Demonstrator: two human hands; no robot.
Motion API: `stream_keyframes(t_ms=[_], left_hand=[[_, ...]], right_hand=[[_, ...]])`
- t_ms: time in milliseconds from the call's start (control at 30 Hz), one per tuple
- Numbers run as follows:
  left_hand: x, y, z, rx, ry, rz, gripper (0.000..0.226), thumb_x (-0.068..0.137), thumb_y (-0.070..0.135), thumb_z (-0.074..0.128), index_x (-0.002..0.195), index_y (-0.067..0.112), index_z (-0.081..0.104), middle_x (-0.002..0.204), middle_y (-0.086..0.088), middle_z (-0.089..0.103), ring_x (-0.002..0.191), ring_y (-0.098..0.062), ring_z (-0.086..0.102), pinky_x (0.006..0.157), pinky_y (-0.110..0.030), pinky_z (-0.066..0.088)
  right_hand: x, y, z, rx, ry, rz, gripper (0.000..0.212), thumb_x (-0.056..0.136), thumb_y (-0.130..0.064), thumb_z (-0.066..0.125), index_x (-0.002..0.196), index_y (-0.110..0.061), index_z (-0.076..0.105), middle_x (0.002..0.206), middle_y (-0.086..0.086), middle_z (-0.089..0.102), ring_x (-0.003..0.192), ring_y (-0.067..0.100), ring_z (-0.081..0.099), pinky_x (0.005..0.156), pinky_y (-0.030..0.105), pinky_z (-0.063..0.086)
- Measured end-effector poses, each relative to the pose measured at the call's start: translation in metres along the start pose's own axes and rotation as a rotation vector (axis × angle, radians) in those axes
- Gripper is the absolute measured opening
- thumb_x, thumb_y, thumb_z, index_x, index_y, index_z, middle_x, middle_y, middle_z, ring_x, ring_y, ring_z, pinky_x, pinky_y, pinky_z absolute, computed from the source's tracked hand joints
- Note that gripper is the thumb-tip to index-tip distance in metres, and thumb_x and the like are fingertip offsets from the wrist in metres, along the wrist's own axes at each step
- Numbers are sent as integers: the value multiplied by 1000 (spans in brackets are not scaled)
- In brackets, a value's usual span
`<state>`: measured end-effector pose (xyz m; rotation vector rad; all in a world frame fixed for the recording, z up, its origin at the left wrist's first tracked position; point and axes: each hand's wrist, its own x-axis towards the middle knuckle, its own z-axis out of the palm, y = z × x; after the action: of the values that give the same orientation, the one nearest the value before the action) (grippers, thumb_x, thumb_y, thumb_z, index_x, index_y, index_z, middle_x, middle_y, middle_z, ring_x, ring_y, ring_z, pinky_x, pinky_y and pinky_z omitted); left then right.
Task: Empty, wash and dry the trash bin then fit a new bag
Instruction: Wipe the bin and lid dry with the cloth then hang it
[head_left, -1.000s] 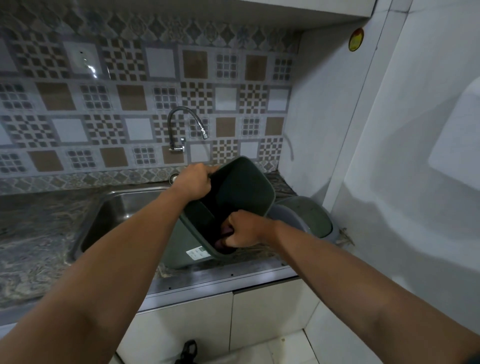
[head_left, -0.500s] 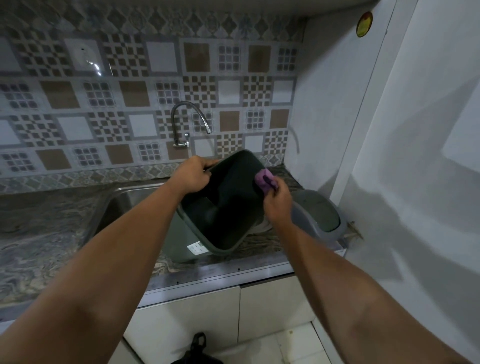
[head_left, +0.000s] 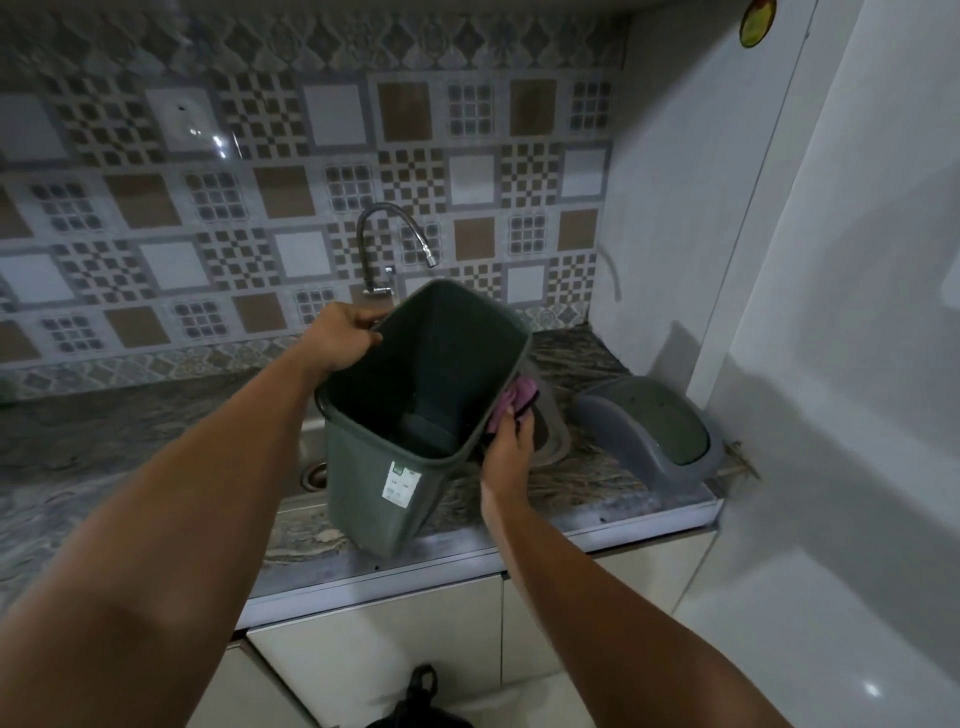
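The trash bin (head_left: 379, 483) is dark green plastic, rectangular, with a white label on its near wall — it stands tilted at the countertop's front edge, its open mouth facing up and toward the camera, inside dark. Its grey swing lid (head_left: 649, 431) lies apart to the right. A pink cloth (head_left: 511, 397) sits against the bin's right outer wall.

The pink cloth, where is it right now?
In the head view, the cloth is in the right hand, pressed against the outer right side of the bin, just left of the grey lid.
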<state>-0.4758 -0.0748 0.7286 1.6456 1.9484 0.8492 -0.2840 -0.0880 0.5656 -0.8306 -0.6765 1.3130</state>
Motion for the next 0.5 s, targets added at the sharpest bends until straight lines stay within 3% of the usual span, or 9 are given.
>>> stream_keyframes(t_ms=[100,200,267,333,400,500], left_hand=[[1,-12,-4,20,-31,-52,40,99,7,57,134,25,64,125,-2,64,111,-20,60,98,-36,44],[0,-22,-6,46,-56,-78,42,101,10,55,138,29,60,133,-7,64,118,-25,61,111,-47,43],[0,-24,-4,64,-58,-67,43,101,10,56,140,29,59,133,-7,64,116,-22,60,111,-46,42],[2,-21,-2,62,-63,-57,44,101,9,57,140,27,60,132,-5,64,111,-18,59,110,-42,42],[5,-19,-2,65,-72,-50,42,100,11,58,137,30,61,132,-4,65,112,-19,61,111,-43,42],[8,-12,-2,80,-107,-13,40,100,14,58,132,36,63,127,-4,66,115,-23,62,112,-48,44]], right_hand=[[30,-15,5,-93,20,0,38,109,-33,50,146,-26,54,138,-1,63,128,20,58,115,43,43],[64,-39,3,-242,82,-75,15,102,-23,63,113,-21,72,104,-5,75,104,16,68,107,49,51],[79,-67,3,-358,170,-173,15,101,-11,62,112,-12,72,99,-1,72,102,22,68,100,41,53],[94,-96,3,-458,210,-333,24,98,-3,62,120,-7,70,108,4,70,105,19,65,94,21,48],[111,-119,5,-661,89,-529,32,93,0,66,123,-10,72,120,5,69,110,15,62,95,14,44],[134,-133,14,-1229,-342,-734,33,87,-7,70,117,-21,76,127,3,68,110,18,64,102,34,52]])
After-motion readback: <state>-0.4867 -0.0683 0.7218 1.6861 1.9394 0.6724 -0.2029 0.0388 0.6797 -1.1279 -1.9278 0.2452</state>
